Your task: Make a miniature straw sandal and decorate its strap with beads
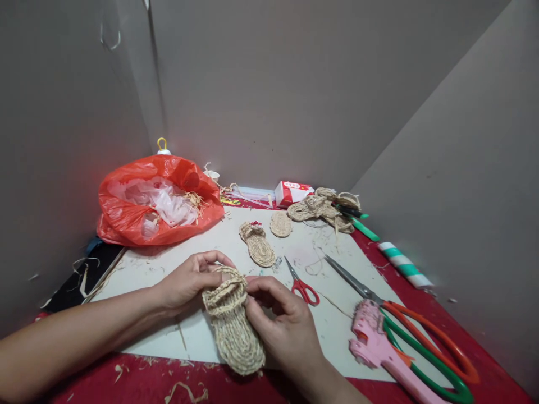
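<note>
The left hand (196, 280) and right hand (282, 314) both grip a woven slipper (238, 342) over the surface (84, 370); its band (223, 303) looks formed, beads perhaps lacking; beyond, another slipper (261, 249) bears red beads (255, 224); an oval piece (281, 224) lies plain.

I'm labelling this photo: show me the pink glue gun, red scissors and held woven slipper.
Pink glue gun (379, 350), head view: its body.
Red scissors (297, 280), head view: where blades meet handles.
Held woven slipper (236, 334), head view: its sole.
</note>
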`<state>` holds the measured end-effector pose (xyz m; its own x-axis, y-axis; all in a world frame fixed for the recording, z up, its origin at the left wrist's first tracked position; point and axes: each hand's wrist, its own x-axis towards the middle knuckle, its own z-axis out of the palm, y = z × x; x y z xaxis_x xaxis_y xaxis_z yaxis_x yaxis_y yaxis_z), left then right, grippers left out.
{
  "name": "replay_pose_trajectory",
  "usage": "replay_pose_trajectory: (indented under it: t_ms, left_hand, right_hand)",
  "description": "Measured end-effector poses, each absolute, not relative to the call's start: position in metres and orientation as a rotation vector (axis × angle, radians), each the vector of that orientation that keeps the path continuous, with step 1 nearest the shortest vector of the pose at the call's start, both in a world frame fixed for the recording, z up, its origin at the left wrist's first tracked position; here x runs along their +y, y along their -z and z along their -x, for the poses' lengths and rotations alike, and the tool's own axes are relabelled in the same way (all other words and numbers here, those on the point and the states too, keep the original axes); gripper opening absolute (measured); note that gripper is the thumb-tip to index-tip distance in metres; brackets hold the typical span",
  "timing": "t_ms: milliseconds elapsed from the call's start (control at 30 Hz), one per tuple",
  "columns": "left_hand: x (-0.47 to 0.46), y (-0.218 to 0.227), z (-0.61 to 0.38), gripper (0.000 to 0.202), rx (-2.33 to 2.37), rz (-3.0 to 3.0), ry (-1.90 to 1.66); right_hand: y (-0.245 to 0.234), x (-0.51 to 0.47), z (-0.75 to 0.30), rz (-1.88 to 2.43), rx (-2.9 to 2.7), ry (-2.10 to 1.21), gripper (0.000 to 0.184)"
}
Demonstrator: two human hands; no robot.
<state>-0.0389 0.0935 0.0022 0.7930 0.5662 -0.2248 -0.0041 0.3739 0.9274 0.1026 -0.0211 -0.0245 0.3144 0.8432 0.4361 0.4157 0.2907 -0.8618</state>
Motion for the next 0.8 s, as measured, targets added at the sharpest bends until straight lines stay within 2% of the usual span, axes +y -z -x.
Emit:
replay_pose_trajectory:
  t_ms: [200, 267, 333, 433, 533, 633, 800]
  left_hand:
    - [0.089, -0.028, 0.047, 0.023, 0.674, -1.601, -0.766]
    - [0.081, -0.034, 0.049, 0.027, 0.648, -1.720, -0.685]
    - [0.075, -0.036, 0.050, 0.022, 0.634, -1.747, -0.588]
    - [0.073, -0.033, 0.049, 0.015, 0.616, -1.611, -0.492]
    - [0.077, -0.031, 0.048, 0.022, 0.586, -1.427, -0.398]
    - [0.080, -0.031, 0.049, 0.028, 0.589, -1.354, -0.382]
    - [0.078, -0.034, 0.051, 0.025, 0.608, -1.440, -0.372]
  right_hand:
    - [0.029, -0.019, -0.111, 1.294, -1.433, -0.202, 0.016]
    - [0.032, -0.020, -0.112, 1.277, -1.480, -0.158, 0.017]
    - [0.033, -0.020, -0.113, 1.258, -1.520, -0.117, 0.018]
    - [0.032, -0.021, -0.114, 1.228, -1.558, -0.079, 0.020]
    - [0.030, -0.021, -0.114, 1.204, -1.567, -0.073, 0.023]
    - [0.030, -0.021, -0.115, 1.182, -1.564, -0.071, 0.024]
    - [0.032, -0.022, -0.116, 1.189, -1.522, -0.077, 0.023]
